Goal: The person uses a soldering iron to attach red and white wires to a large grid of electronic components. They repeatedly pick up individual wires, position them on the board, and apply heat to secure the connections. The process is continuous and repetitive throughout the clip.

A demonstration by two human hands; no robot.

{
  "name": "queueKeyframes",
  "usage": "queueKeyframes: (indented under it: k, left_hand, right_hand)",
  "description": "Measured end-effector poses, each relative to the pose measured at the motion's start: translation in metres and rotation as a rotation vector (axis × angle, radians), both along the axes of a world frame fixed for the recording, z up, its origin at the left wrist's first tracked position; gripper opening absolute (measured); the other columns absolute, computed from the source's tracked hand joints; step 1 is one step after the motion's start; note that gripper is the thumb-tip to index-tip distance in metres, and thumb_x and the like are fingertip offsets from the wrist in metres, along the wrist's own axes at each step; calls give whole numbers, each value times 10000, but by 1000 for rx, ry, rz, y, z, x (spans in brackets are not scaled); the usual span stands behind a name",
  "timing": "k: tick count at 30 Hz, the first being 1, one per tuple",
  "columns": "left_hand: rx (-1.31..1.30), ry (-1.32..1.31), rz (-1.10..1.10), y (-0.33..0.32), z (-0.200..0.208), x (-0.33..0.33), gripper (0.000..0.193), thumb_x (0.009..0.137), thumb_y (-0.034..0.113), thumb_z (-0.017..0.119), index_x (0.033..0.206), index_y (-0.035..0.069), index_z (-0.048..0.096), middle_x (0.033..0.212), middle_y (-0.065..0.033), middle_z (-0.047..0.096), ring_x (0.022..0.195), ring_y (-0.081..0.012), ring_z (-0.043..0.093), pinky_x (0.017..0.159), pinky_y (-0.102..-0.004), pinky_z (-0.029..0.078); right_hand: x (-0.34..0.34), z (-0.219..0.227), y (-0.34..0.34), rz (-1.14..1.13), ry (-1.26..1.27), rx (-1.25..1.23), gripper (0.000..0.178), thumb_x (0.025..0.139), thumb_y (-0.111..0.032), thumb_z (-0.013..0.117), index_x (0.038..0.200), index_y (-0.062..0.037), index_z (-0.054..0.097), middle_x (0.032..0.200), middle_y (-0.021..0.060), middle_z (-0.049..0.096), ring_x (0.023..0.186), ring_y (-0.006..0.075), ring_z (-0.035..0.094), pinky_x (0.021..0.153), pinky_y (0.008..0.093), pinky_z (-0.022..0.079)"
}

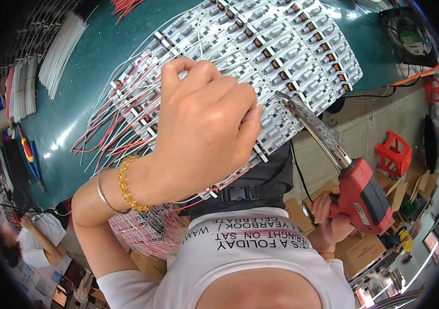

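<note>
A panel of small white circuit boards (307, 56), set with rows of silver and orange-black parts, lies on the green table in front of me. My left hand (209, 118) is over its middle, fingers curled in a pinch. Whatever is between the fingertips is hidden by the hand. Red and white wires (119, 129) fan out from the panel's left side. At the lower right my right hand (327, 213) grips a red and black soldering gun (363, 198) by its handle. Its dark, narrow tip points up-left over the boards, close to my left fingers.
Bundled white wires (62, 54) and a hand tool with red-yellow and blue handles (31, 157) lie on the table (64, 134) at left. A black fan (409, 36) stands far right. Red stools (393, 154) and cardboard boxes (363, 255) are on the floor. Another person (41, 239) sits lower left.
</note>
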State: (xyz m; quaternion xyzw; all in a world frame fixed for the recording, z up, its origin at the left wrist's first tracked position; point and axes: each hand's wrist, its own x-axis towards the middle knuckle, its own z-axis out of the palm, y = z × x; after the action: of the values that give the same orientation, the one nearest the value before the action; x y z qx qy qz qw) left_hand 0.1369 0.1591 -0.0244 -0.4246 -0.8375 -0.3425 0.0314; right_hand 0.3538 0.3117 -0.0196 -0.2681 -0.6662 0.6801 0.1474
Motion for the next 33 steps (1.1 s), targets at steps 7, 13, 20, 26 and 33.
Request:
queueKeyframes:
  k: [7,13,20,26,33]
  left_hand:
    - [8,34,3,1,-1,1,125,628,22,689,624,68,573,595,-12,547,634,-194,489,769,-366,334]
    - [11,53,5,1,-1,2,128,627,26,691,625,69,571,604,-18,548,639,-199,491,772,-381,344]
    - [48,79,-4,1,-2,1,131,632,21,698,635,65,575,601,-26,529,639,-208,489,714,-340,363]
    - [124,133,-38,1,3,-2,130,639,16,700,666,67,584,602,-24,509,630,-202,486,700,-341,353]
    - [34,-49,-45,5,-3,13,134,674,34,677,643,84,556,584,1,503,601,-175,466,736,-340,344]
  right_hand:
    - [0,2,4,61,-21,33,751,735,-594,590,1070,59,430,453,-3,427,360,105,392,382,236,342]
    - [6,-5,9,43,24,32,809,764,-600,557,1171,79,392,443,-10,413,350,102,378,389,237,347]
    - [5,-5,10,41,53,25,799,776,-594,549,1175,80,389,443,-9,413,348,105,385,392,233,355]
    - [10,-3,12,22,103,2,789,787,-582,545,1182,80,375,450,-13,405,353,108,394,397,233,361]
    - [13,-4,7,36,63,11,807,782,-588,546,1202,76,358,466,-2,427,365,109,404,413,238,362]
